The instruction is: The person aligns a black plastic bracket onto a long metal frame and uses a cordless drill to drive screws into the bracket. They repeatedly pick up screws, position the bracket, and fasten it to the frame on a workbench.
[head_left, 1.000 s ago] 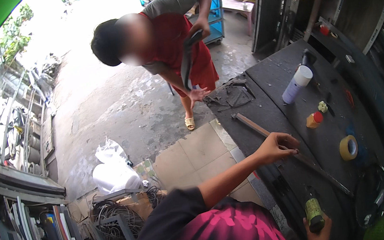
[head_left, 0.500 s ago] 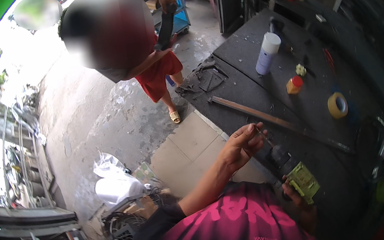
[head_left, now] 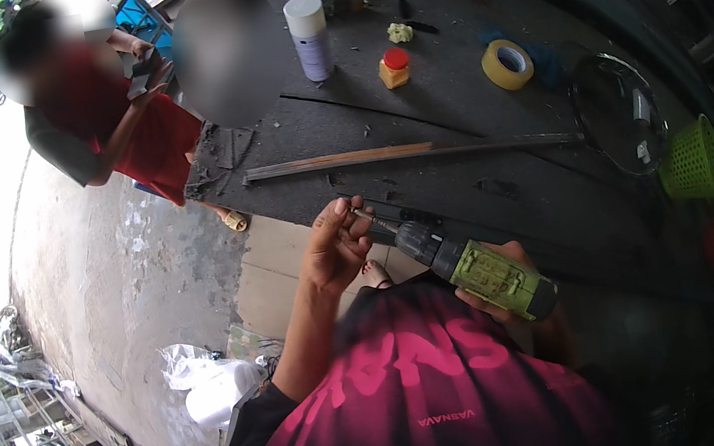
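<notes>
A green and black cordless drill [head_left: 489,279] lies across the front of my body, its chuck pointing up and left. My right hand [head_left: 513,251] is closed round it, with fingers showing on both sides of the body; the grip itself is hidden. A thin drill bit [head_left: 381,222] sticks out of the chuck. At its far end my left hand [head_left: 333,251] pinches the tip between thumb and forefinger, the other fingers curled. Just beyond the hands, long narrow metal bars [head_left: 347,159] lie on the dark workbench [head_left: 547,183].
Across the bench stand a white-capped spray can [head_left: 310,39], a red-lidded yellow jar [head_left: 394,68], a yellow tape roll [head_left: 507,65] and a green basket [head_left: 693,160]. Another person in red shorts [head_left: 163,151] stands at the left, beyond the bench corner. White plastic bags [head_left: 220,389] lie on the floor.
My view has turned to the right, so the bench fills more of it. The drill shows more fully. My left hand stays at the bit's tip.
</notes>
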`<state>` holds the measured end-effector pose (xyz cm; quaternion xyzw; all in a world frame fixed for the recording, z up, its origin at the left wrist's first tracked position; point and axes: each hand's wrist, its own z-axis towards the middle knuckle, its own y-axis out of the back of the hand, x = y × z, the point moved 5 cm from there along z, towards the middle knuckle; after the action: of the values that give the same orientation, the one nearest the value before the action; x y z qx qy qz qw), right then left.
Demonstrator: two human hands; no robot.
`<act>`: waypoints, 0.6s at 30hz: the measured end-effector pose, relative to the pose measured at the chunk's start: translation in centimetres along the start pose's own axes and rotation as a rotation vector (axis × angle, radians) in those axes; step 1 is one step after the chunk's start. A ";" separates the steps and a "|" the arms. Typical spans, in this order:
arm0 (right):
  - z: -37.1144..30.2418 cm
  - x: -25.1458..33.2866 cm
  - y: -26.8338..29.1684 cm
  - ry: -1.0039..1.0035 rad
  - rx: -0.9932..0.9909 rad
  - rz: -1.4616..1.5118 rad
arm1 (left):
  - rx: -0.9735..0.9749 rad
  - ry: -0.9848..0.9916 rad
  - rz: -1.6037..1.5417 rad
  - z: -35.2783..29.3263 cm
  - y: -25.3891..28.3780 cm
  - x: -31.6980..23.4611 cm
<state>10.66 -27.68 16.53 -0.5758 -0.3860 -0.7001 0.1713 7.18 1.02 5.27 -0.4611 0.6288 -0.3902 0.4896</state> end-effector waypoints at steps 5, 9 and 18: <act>-0.6 1.6 0.7 -0.318 0.071 0.095 | -0.027 0.079 0.036 -0.5 1.6 1.0; -0.2 2.3 0.4 -0.293 0.080 -0.127 | -0.068 0.071 0.025 -0.3 2.6 2.0; 0.0 3.1 1.2 -0.210 0.186 -0.075 | -0.091 0.300 0.370 -2.0 4.6 0.7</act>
<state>10.63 -27.80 19.85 -0.6129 -0.4863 -0.6028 0.1563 4.28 1.71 1.15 -0.2968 0.7852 -0.3291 0.4325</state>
